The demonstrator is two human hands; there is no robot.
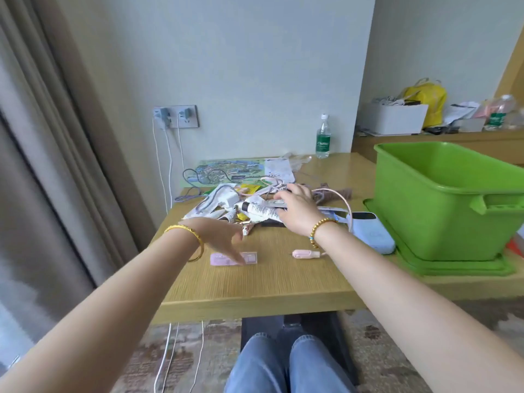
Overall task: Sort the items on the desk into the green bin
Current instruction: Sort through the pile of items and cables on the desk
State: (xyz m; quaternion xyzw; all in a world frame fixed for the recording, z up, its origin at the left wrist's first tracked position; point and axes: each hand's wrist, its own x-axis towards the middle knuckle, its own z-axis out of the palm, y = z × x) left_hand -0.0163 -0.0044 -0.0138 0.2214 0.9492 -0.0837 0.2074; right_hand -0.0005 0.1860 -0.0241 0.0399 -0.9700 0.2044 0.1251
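On the wooden worktop (283,282), a heap of clutter (243,202) lies toward the far middle: cables, paper wrappers and a white tube (262,211) with dark print. The right hand (295,212) rests palm down over that tube, its fingers spread across the heap; whether its grip has closed on the tube cannot be told. The left hand (224,236) reaches down nearer the front edge, fingers loosely open and pointing down, fingertips touching a pink flat case (234,258) that lies flat on the wood, with nothing held. A small pink plug-like piece (306,254) lies apart to the right of the case. The green bin (448,205) stands at the right end of the worktop on its green lid (465,268), with a pale blue power bank (374,236) just beside it.
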